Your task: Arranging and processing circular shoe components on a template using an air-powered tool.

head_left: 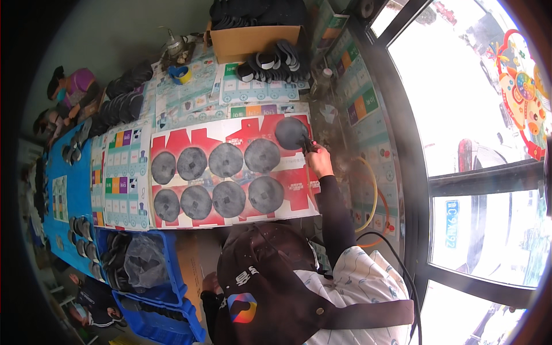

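Right hand: the right hand [320,162], just off the middle of the view toward three o'clock, is closed around a dark spray gun [309,145].
Spray gun: it reaches from the fist toward eleven o'clock, its front end at the edge of the far-right disc [289,132] (whether they touch, I cannot tell).
Left hand: the left hand [211,283] hangs low at seven o'clock, beside the apron [270,276]; whether it is open or closed, I cannot tell.
Discs: nine grey-black round discs [226,160] lie in two rows, five in the far row and four in the near one (most show a small darker square patch).
Cardboard: a red and white sheet [298,198] lies under the discs, on a surface [198,99] covered with printed sheets.
Twelve o'clock: a brown box [253,45] full of dark pieces, with more dark pieces [275,72] just beside it.
Between ten and eleven: a yellow and blue roll [180,75].
Between seven and eight: a blue crate [175,267] holding dark pieces and a clear bag [148,260].
Four o'clock: a black hose [411,282].
Ten o'clock: a co-worker in purple [82,83].
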